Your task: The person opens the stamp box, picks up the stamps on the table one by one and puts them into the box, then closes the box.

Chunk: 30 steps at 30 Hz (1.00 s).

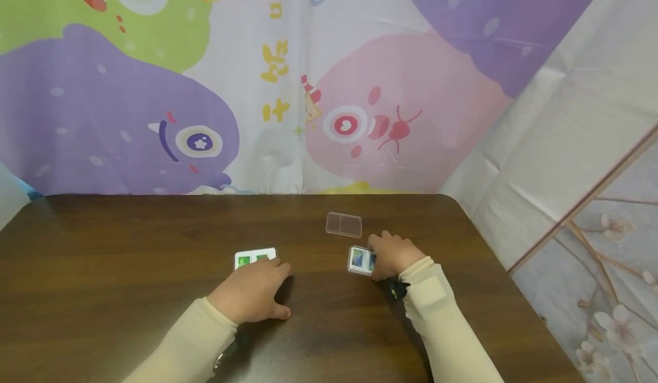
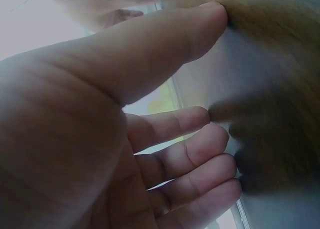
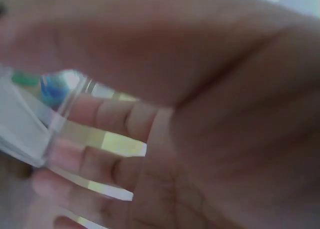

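My right hand holds a small clear plastic case with blue and green pictures inside. In the right wrist view the case sits between the thumb and the fingertips. My left hand rests over the table, its thumb spread and its fingers loosely bent. The left wrist view shows the fingertips at the dark wood, with nothing held. Just beyond that hand lies a white card-like piece with green pictures, partly covered by the hand.
A clear, flat, two-part plastic tray or lid lies behind the case on the brown wooden table. A cartoon-printed curtain hangs along the table's back edge. To the right stands a flower-patterned panel.
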Tool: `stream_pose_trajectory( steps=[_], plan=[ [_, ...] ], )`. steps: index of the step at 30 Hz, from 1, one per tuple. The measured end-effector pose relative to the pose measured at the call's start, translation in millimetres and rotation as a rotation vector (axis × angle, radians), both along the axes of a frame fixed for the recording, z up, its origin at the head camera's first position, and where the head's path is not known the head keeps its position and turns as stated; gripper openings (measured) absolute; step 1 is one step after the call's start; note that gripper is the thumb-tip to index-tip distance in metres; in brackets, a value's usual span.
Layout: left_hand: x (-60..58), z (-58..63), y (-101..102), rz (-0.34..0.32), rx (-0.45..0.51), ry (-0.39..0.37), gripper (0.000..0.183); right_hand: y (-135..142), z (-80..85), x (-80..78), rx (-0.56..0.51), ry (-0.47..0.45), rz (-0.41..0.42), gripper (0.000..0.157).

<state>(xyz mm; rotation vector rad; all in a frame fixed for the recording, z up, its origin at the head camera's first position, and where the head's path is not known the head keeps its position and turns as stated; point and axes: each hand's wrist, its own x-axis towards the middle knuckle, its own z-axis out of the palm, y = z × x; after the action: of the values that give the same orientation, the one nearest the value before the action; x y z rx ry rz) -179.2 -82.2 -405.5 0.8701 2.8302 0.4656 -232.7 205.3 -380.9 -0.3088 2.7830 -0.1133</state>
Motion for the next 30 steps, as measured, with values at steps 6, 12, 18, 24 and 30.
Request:
stream_pose_trajectory(
  steps=[6, 12, 18, 24, 30],
  plan=[
    [-0.1, -0.6, 1.4, -0.007, -0.006, 0.010, 0.062, 31.8, -3.1, -9.5, -0.027, 0.019, -0.107, 0.050],
    [-1.0, -0.3, 0.5, 0.000, -0.011, -0.022, 0.059, 43.8, -5.5, -12.7, -0.057, 0.030, -0.110, 0.050],
    [-8.3, 6.7, -14.7, -0.030, 0.066, -0.022, 0.047, 42.2, -3.0, -15.7, -0.085, -0.009, -0.106, 0.054],
    [-18.7, 17.9, -44.0, 0.115, 0.051, 0.119, 0.065, 31.0, -5.9, -18.3, -0.123, 0.061, -0.018, 0.056],
    [-29.0, 13.5, -70.3, 0.210, -0.016, 0.033, 0.071, -0.6, -17.3, -17.1, -0.122, 0.082, 0.134, 0.062]
  ],
)
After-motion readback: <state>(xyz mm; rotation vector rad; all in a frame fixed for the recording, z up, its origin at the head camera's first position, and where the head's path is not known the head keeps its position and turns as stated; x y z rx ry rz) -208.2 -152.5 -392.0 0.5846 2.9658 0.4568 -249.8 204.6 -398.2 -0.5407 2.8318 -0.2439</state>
